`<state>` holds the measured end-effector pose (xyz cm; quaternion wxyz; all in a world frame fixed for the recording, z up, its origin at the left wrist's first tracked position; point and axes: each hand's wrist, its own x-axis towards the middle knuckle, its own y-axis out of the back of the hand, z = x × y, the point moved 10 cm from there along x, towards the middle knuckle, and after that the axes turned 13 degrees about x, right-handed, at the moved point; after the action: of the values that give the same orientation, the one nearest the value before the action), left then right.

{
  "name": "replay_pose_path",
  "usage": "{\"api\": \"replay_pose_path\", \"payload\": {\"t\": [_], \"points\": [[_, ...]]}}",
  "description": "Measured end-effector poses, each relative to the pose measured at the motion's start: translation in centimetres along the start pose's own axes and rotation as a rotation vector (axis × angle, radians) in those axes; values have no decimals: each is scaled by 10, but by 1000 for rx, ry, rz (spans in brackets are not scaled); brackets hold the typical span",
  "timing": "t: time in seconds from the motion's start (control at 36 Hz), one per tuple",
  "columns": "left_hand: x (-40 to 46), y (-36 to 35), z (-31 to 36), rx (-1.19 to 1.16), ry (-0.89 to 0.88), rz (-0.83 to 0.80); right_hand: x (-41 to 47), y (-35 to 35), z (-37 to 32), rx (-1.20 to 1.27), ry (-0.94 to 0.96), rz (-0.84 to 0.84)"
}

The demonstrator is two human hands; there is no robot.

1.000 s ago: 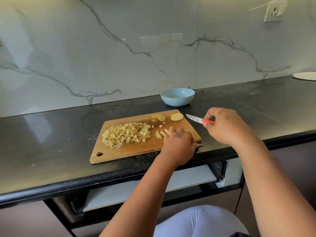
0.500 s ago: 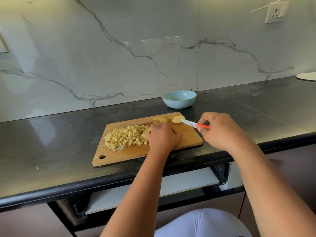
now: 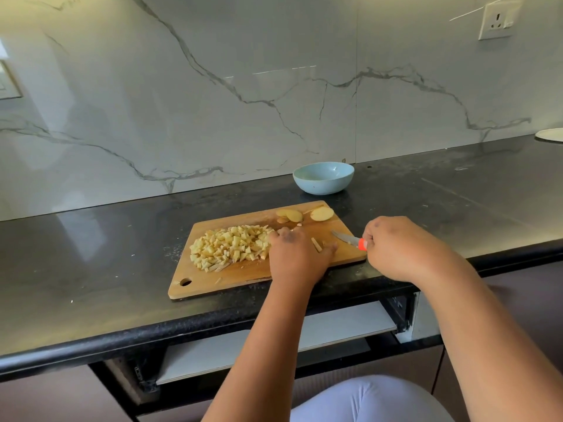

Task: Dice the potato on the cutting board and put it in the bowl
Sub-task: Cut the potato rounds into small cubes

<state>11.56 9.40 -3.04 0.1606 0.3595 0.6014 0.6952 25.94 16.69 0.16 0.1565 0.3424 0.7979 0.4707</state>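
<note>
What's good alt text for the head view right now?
A person's left hand rests on a wooden cutting board beside a pile of diced potato, while the right hand grips a small orange-handled knife. Uncut potato slices lie at the board's far edge; a light blue bowl sits behind on the black counter.

You will find no words, numbers, labels or brand names to read anywhere here. Nothing has writing on it.
</note>
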Motion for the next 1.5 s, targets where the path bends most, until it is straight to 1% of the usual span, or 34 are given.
{"api": "replay_pose_path", "payload": {"t": [0.14,0.19,0.33,0.42,0.47,0.5,0.58,0.67,0.72,0.81,0.92,1.03,1.11,1.17,1.28,1.39,1.5], "points": [[9,-4,5,-66,-29,-13,0,-1,2,0,-19,-20],[10,-3,8,-112,-78,-22,-1,1,2,-11,-18,-12],[13,-3,12,-227,-247,-113,-1,6,2,-34,-11,4],[11,-3,7,-350,-319,-172,0,6,2,-15,5,7],[8,1,4,-409,-345,-177,-1,0,0,-19,11,-37],[8,3,2,-401,-351,-162,-2,-5,-1,-18,10,-75],[8,4,-5,-288,-288,-87,-6,-18,-3,3,-8,-152],[9,4,-11,-174,-194,-5,-6,-21,-11,3,30,-134],[9,5,-10,-157,-179,24,-7,-25,-18,-5,72,-124],[11,7,-4,-172,-229,6,-11,-31,-27,-27,132,-127],[12,8,-2,-259,-282,-53,-11,-41,-34,-37,167,-129],[13,11,-8,-328,-324,-64,-10,-49,-40,-38,178,-120],[11,12,-12,-327,-365,-48,-9,-54,-43,-18,192,-124],[10,13,-15,-307,-353,7,-7,-52,-41,-4,184,-116],[7,16,-29,-272,-232,95,-3,-39,-36,8,169,-39],[5,17,-30,-295,-214,88,2,-34,-32,3,164,21],[5,18,-27,-313,-209,82,3,-44,-35,13,208,-4]]}}
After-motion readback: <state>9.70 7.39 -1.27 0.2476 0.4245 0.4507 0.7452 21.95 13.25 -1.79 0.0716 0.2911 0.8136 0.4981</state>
